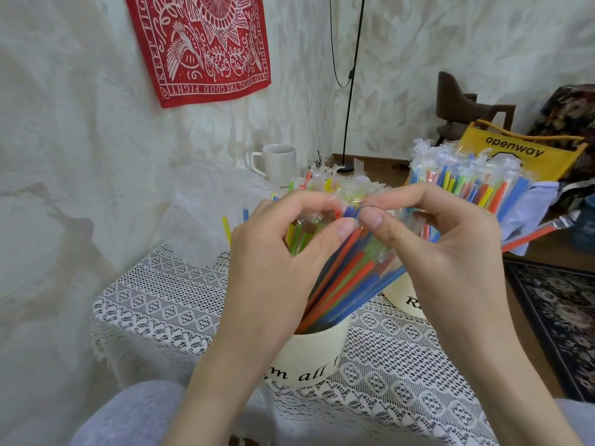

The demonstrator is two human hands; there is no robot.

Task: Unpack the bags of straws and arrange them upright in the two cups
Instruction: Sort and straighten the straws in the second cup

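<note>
Left hand: the left hand (pixel 273 249) has thumb and fingers curled round the tops of the straws (pixel 341 278) in the near cup (pixel 309 352), pinching the clear wrap.
Right hand: the right hand (pixel 441 239) pinches the same wrapped tips from the other side, thumbs almost touching.
Straws: a slanted bunch stands in the near cup; a second bunch (pixel 463 178) fills the far cup (pixel 402 300), mostly hidden by the right hand.
Risk 1: pulling on the tips may tilt the near cup, since the bunch leans right.
Risk 2: the right wrist sits just beside the far cup and could knock it.
Risk 3: a loose red straw (pixel 531 235) lies off to the right, unplaced.
</note>
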